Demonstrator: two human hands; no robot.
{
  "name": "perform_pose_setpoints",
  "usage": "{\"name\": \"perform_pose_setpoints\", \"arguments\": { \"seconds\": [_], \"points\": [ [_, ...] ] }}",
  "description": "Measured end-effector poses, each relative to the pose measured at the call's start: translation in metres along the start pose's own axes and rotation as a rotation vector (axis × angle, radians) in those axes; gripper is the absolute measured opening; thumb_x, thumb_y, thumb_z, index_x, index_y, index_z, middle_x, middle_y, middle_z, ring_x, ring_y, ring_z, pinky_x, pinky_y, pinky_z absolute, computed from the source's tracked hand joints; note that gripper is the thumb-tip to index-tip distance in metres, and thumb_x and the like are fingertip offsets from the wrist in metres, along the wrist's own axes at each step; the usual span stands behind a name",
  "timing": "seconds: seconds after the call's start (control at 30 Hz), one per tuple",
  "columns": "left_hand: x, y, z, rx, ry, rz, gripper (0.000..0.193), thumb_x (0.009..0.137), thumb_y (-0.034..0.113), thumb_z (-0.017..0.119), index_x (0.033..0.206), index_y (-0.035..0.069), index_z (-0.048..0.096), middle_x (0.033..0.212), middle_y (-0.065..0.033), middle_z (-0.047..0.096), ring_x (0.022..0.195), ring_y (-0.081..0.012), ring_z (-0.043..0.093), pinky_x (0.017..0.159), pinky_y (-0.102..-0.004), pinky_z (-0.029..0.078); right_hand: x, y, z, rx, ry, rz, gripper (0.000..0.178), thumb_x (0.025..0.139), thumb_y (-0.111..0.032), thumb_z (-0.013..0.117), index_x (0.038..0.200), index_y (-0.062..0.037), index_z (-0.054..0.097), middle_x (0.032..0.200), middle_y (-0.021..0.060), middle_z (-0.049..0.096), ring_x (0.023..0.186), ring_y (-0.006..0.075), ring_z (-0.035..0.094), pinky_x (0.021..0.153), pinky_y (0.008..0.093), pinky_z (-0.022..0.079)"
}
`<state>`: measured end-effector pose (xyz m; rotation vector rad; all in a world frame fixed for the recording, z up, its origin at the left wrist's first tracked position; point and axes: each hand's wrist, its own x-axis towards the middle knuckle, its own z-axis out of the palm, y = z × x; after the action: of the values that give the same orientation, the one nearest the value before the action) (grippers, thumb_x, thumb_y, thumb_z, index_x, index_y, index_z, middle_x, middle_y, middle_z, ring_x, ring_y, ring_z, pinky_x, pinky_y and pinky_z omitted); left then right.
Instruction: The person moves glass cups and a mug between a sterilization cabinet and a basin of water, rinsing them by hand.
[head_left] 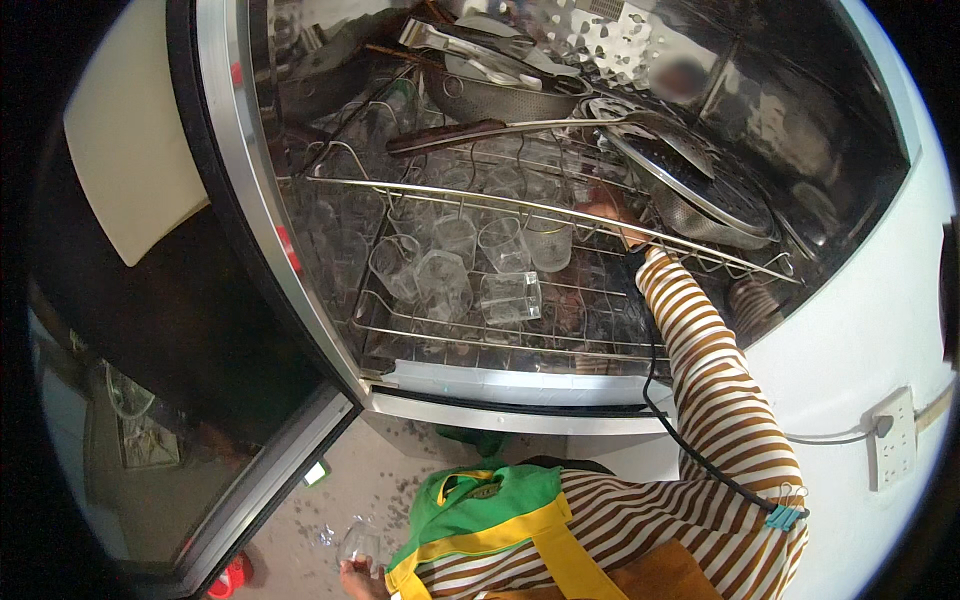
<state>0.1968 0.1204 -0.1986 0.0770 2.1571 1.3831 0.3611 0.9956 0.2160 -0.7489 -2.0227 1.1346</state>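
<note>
Behind wire rack [520, 205], right hand [612, 215]

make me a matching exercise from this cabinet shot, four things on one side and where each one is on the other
Things:
1. right hand
2. left hand
3. long-handled ladle
4. clear glasses

Places:
A. lying across the upper wire rack
B. low near the floor, holding a clear glass
C. standing on the lower wire rack
D. reaching deep into the cabinet at the upper rack's edge

Pairs: 1-D, 2-B, 3-A, 4-C
</note>
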Motion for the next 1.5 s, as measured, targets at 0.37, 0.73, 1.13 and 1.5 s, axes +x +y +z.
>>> {"name": "perform_pose_setpoints", "arguments": {
  "seconds": [0.37,0.73,1.13,1.5],
  "points": [
    [-0.03,0.075,0.026,-0.612,0.332,-0.329,0.024,0.096,0.036,0.049,0.098,0.013,0.053,0.084,-0.0017,0.059,0.079,-0.0176,0.057,0.069,-0.0402,0.043,0.0,0.011,0.012,-0.462,-0.055,-0.104,0.073,0.088,-0.034,0.069,0.144,-0.0019,0.036,0.106,0.0173,0.06,0.102,0.032,0.063,0.097,0.0494,0.048],
    [-0.043,0.088,0.024,-0.564,0.286,-0.321,0.026,0.094,0.044,0.052,0.095,0.018,0.051,0.078,0.0024,0.059,0.077,-0.016,0.056,0.069,-0.0418,0.038,-0.02,-0.019,0.021,-0.866,-0.089,-0.055,0.115,0.067,-0.041,0.082,0.154,-0.0065,0.015,0.149,0.0254,0.036,0.129,0.0379,0.047,0.106,0.0458,0.039],
    [-0.053,0.223,0.037,-0.322,0.05,-0.053,0.025,0.097,0.033,0.054,0.086,0.011,0.052,0.072,-0.0008,0.058,0.071,-0.0128,0.055,0.066,-0.0303,0.039,-0.06,-0.088,-0.003,-0.927,-0.203,0.151,0.074,0.077,-0.046,0.074,0.134,-0.0032,0.053,0.132,0.0185,0.057,0.125,0.0341,0.051,0.108,0.0457,0.036],
    [-0.074,0.385,0.066,-0.039,-0.262,0.617,0.031,0.1,0.027,0.052,0.085,0.0,0.058,0.076,-0.0065,0.063,0.07,-0.0138,0.056,0.065,-0.0274,0.044,-0.16,-0.217,0.019,-1.108,-0.5,-0.101,0.064,0.083,-0.045,0.068,0.125,0.0009,0.058,0.121,0.0198,0.06,0.116,0.0347,0.056,0.101,0.0413,0.043]
  ]
}}
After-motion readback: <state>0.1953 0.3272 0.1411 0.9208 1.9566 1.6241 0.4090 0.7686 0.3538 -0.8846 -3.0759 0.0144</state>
